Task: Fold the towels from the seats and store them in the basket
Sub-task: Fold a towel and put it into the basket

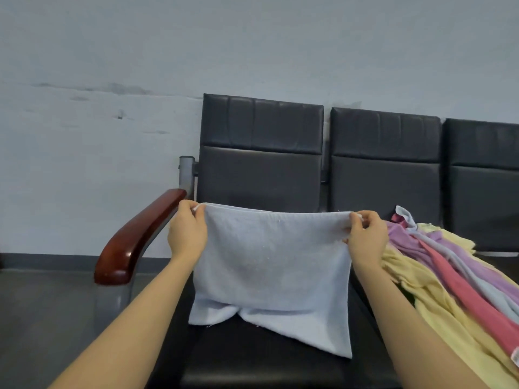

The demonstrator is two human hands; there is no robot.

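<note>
Hanging between two raised hands, a pale blue towel (273, 265) of soft, nubbly terry was stretched out over the leftmost seat (252, 363) of a row of dark padded chairs. The left hand (187, 230) pinched the towel's top left corner between thumb and curled fingers, and the right hand (366, 236) pinched the top right corner the same way, so the upper edge ran nearly level from left to right, sagging slightly in the middle. That edge was the towel's long axis; the cloth dropped from it in a roughly rectangular sheet, facing the camera. Its lower part reached the smooth, slightly glossy black cushion and lay crumpled there, with one flap spread toward the left and a longer corner pointing down and to the right. Just beside the left hand stood an armrest (134, 242) of polished reddish-brown wood, curved and rounded at its near end, carried on a grey metal post (186, 175). The seat backs (261, 153) behind were flat, rectangular, dark leather-like panels with a horizontal seam across each. On the next seat to the right lay a loose pile of towels (449, 270) in pale yellow, lilac, pink and light blue, rumpled and overlapping in long diagonal folds, close to the right forearm. A scuffed, pale grey wall (98, 122) rose behind everything.
</note>
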